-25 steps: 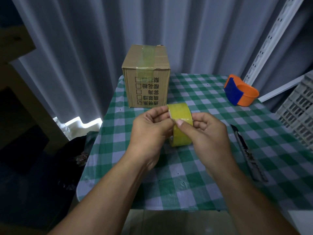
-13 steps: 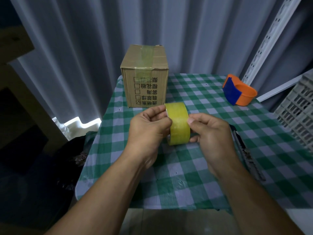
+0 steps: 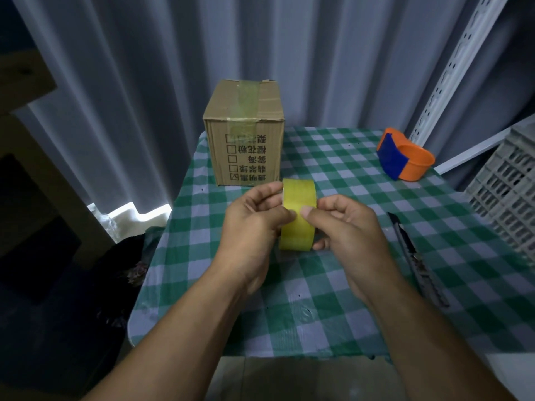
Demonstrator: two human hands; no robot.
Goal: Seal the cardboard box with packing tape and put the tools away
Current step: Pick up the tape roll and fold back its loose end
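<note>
Right now a person holds a roll (image 3: 298, 215) of yellowish packing tape upright between both hands, just above a table (image 3: 333, 308) covered in green and white check cloth. The left hand (image 3: 254, 224) pinches the roll at its left rim, thumb on the near face and fingers curled over the top edge, steadying it. The right hand (image 3: 347, 227) grips the opposite side, with its thumb tip pressed flat on the outer band of tape. That thumb placement suggests the person is feeling for the loose end of the tape so it can be peeled up; whether the end has been found cannot be told.

Beyond the hands, a little to the left of the roll, stands the box (image 3: 246, 140), a small cardboard carton with printed characters on its near face. A strip of tape already runs over its top and down that face, so some sealing looks done, though the far sides are hidden.

To the right of the right hand, close by on the cloth, lies a utility knife (image 3: 417, 259), pointing away from the person, probably kept within reach for cutting the tape. Farther off, beyond and to the right of the hands, an orange and blue tape dispenser (image 3: 405, 157) sits near the table's far corner, empty of any roll. A pale plastic crate (image 3: 509, 192) stands off the table's right edge.
</note>
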